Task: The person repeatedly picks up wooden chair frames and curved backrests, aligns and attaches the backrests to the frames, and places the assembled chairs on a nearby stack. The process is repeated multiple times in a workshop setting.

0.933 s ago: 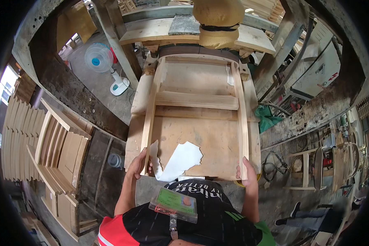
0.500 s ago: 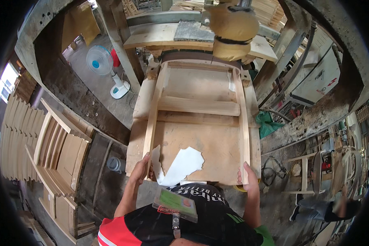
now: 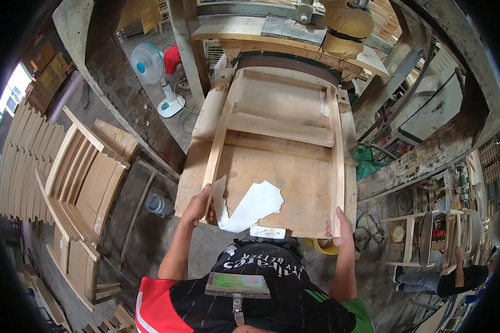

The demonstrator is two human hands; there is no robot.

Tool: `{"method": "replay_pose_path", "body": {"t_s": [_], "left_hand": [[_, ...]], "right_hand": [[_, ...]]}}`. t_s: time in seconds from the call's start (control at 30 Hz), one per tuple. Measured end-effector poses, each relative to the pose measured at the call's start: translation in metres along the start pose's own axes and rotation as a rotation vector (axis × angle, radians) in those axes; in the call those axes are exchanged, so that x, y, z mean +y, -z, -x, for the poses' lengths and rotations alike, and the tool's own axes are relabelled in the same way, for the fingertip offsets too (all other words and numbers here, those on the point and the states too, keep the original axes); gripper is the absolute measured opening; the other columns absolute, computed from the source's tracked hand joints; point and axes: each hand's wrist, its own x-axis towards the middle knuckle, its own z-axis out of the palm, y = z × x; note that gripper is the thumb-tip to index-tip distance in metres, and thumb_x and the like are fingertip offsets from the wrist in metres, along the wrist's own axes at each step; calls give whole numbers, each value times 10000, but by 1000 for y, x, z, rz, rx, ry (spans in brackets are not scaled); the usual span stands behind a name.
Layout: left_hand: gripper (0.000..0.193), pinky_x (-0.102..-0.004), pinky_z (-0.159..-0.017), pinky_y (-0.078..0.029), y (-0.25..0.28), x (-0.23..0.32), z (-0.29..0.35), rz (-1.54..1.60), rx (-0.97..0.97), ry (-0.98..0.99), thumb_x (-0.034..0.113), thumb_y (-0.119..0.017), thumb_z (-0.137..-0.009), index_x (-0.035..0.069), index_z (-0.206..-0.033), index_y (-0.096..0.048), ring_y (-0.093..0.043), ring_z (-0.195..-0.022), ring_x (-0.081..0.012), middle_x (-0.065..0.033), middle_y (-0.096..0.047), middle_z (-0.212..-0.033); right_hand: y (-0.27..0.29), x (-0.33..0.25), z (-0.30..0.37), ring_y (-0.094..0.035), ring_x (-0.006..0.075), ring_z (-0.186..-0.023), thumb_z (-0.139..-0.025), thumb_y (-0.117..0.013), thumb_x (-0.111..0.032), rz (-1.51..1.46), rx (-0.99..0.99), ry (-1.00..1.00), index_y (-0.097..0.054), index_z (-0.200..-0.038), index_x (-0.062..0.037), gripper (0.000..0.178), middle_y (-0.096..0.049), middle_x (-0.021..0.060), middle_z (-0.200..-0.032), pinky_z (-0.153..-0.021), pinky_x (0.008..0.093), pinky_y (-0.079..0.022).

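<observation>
A pale wooden chair-back frame (image 3: 283, 129), with two long posts, a crossbar and a curved far rail, lies over a wooden board (image 3: 278, 161). My left hand (image 3: 198, 206) is closed round the near end of its left post. The near end of the right post is gripped by my right hand (image 3: 341, 226). At its far side, the curved rail sits close against a dark brown curved band (image 3: 289, 65); whether they touch I cannot tell. A torn white sheet (image 3: 258, 206) rests on the board between my hands.
Above the far right corner hangs a yellowish rounded machine part (image 3: 347, 25). Metal uprights flank the board. A fan (image 3: 149, 62) stands far left, stacked curved wooden parts (image 3: 30, 161) at left, and a grey bucket (image 3: 159, 205) nearer. Another person (image 3: 455, 280) is at far right.
My viewpoint has shifted, so the board and frame appear slightly farther right and turned. Both hands keep their hold on the posts. The person at right has shifted in view.
</observation>
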Motion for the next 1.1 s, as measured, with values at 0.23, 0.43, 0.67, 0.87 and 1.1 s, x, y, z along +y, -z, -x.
{"method": "replay_pose_path", "body": {"t_s": [0.23,0.43,0.67,0.87,1.1], "left_hand": [[669,-348,-447,-492,11,-11,26,-14,19,10,643,-413,-1071,12,-1004,-623,-568,-506,-190,-76,-589,-693],[655,-341,-432,-480,12,-8,47,-14,28,-12,652,-430,-1065,28,-981,-610,-571,-498,-189,-80,-594,-683],[703,-331,-429,-477,15,-13,72,-20,88,13,689,-512,-1021,-3,-1050,-629,-573,-484,-172,-74,-601,-681],[716,-323,-438,-480,18,-24,92,-21,74,10,689,-502,-1028,-18,-1061,-617,-578,-495,-169,-71,-596,-687],[671,-330,-478,-501,16,-31,118,-14,76,77,642,-477,-1062,-17,-1085,-601,-599,-527,-178,-75,-606,-713]], "right_hand": [[5,16,26,-552,155,-502,-970,-661,-613,-4,-14,53,-568,-1135,-72,573,-590,41,-694,-437,321,-416],[12,21,49,-549,135,-504,-1005,-638,-581,-26,-7,31,-598,-1155,-74,530,-607,28,-723,-443,301,-413],[9,27,77,-552,136,-513,-1037,-612,-534,-21,5,60,-601,-1147,-54,493,-597,31,-729,-450,300,-433],[18,33,94,-551,147,-523,-1057,-581,-520,-14,3,31,-581,-1193,-31,508,-592,49,-747,-464,306,-451],[34,39,112,-589,164,-560,-1070,-556,-513,58,-41,41,-569,-1210,-20,513,-613,70,-778,-496,312,-479]]}}
